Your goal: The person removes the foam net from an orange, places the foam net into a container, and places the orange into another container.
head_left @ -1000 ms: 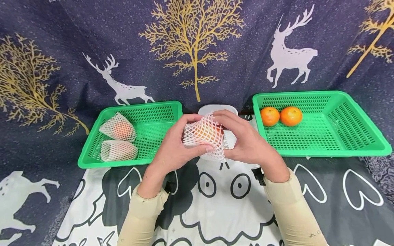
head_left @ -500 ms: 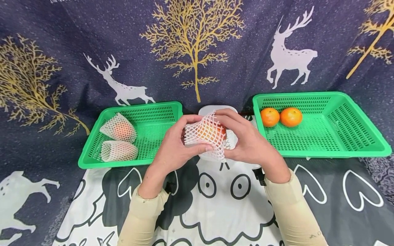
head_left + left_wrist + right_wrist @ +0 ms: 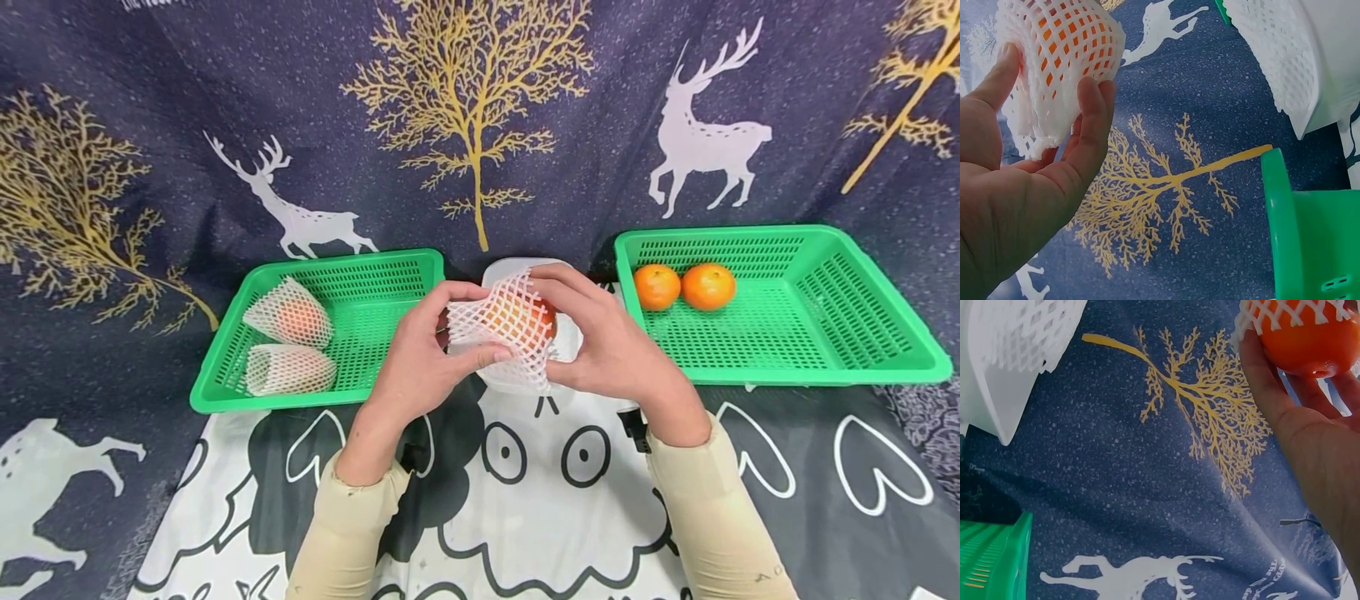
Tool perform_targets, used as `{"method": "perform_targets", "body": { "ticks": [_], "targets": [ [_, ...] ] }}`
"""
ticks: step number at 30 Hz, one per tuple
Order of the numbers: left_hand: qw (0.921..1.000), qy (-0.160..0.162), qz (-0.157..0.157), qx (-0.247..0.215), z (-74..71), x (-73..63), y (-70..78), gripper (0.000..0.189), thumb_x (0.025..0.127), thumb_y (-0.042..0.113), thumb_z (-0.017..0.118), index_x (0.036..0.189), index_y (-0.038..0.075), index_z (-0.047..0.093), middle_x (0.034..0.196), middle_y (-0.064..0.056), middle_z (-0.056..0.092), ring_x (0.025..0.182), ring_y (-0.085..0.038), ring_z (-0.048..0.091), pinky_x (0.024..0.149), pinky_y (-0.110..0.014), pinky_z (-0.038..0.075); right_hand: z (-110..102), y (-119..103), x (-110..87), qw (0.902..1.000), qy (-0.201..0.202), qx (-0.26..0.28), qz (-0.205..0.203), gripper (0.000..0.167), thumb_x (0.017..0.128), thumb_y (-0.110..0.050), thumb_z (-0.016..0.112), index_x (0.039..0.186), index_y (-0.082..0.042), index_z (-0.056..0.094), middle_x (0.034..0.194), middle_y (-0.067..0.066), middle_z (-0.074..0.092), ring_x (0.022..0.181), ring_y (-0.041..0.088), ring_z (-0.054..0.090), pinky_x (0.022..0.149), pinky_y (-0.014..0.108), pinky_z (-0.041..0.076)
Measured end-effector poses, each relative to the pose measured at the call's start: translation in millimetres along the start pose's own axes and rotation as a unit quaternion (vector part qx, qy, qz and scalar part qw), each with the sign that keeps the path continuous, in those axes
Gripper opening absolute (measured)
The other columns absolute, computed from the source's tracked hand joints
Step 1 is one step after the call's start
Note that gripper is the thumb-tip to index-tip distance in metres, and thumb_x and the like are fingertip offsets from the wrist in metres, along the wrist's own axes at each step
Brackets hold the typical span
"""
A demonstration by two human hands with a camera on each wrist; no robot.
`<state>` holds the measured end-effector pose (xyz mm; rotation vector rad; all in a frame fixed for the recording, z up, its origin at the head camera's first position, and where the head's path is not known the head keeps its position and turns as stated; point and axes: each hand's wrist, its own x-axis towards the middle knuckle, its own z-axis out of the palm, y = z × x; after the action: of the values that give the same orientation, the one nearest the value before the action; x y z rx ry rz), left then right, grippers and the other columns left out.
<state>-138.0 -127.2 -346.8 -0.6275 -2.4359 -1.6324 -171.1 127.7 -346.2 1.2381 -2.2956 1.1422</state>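
Observation:
Between both hands is an orange partly inside a white foam net sleeve. My left hand grips the sleeve's gathered left end, its thumb across the front; the left wrist view shows orange skin through the mesh. My right hand holds the sleeve's open right edge, fingers at the top and thumb below. In the right wrist view the orange's bare end sticks out past the mesh edge. Behind and beneath the hands stands a white container, mostly hidden, with more foam nets in it.
The left green basket holds two netted fruits. In the right green basket, two bare oranges sit at the left end. A dark patterned cloth hangs behind; a printed cloth covers the table.
The orange and sleeve have turned a little, and more of the orange's bare right side shows. My right hand has shifted slightly right; the baskets stay put.

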Motion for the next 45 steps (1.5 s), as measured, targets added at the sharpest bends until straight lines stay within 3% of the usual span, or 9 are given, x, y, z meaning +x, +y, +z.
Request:
{"method": "perform_targets", "body": {
  "ticks": [14,20,24,34,40,45],
  "targets": [
    [0.9992,0.029,0.005,0.027,1.8,1.0,0.2,0.045,0.085,0.021,0.092,0.123,0.016,0.069,0.124,0.005,0.069,0.100,-0.014,0.065,0.079,-0.034,0.057,-5.9,4.0,-1.6,0.9996,-0.006,-0.026,0.005,0.077,0.071,-0.003,0.091,0.142,-0.004,0.063,0.150,0.009,0.055,0.133,0.026,0.056,0.104,0.039,0.051],
    [0.9991,0.034,0.023,0.010,1.6,1.9,-1.1,0.029,0.087,0.016,0.090,0.110,0.015,0.073,0.120,0.005,0.072,0.103,-0.012,0.068,0.076,-0.029,0.056,-7.8,4.7,-2.9,0.9995,-0.005,-0.032,0.003,0.077,0.069,-0.002,0.090,0.141,-0.003,0.063,0.151,0.010,0.055,0.135,0.027,0.056,0.104,0.042,0.051],
    [0.9990,0.040,0.016,-0.001,1.6,2.4,-1.6,0.022,0.088,0.014,0.088,0.106,0.016,0.075,0.118,0.006,0.074,0.103,-0.011,0.069,0.072,-0.027,0.054,-9.0,4.5,-3.4,0.9994,-0.004,-0.034,0.004,0.076,0.069,-0.002,0.088,0.140,-0.003,0.063,0.150,0.011,0.055,0.132,0.028,0.057,0.102,0.043,0.052],
    [0.9978,0.066,0.000,0.008,0.7,4.7,-5.4,0.021,0.091,0.014,0.086,0.107,0.015,0.073,0.113,0.004,0.074,0.096,-0.013,0.068,0.071,-0.027,0.055,-13.9,5.4,-5.4,0.9995,-0.003,-0.029,0.010,0.075,0.072,-0.005,0.091,0.142,-0.005,0.063,0.151,0.009,0.055,0.129,0.026,0.059,0.102,0.037,0.052],
    [0.9972,0.071,-0.002,0.022,-0.2,5.6,-6.2,0.028,0.092,0.013,0.086,0.114,0.017,0.070,0.119,0.005,0.074,0.097,-0.012,0.068,0.069,-0.026,0.051,-16.9,6.9,-6.1,0.9998,-0.001,-0.012,0.017,0.077,0.074,-0.005,0.092,0.145,-0.009,0.061,0.150,0.004,0.055,0.130,0.021,0.058,0.104,0.024,0.050],
    [0.9968,0.069,0.002,0.041,-0.4,6.8,-7.0,0.030,0.092,0.013,0.086,0.118,0.018,0.071,0.118,0.006,0.074,0.100,-0.011,0.067,0.075,-0.029,0.054,-19.2,7.6,-5.4,0.9998,-0.002,-0.009,0.017,0.078,0.075,-0.007,0.093,0.146,-0.012,0.060,0.149,0.003,0.056,0.130,0.019,0.057,0.103,0.024,0.051]
  ]
}}
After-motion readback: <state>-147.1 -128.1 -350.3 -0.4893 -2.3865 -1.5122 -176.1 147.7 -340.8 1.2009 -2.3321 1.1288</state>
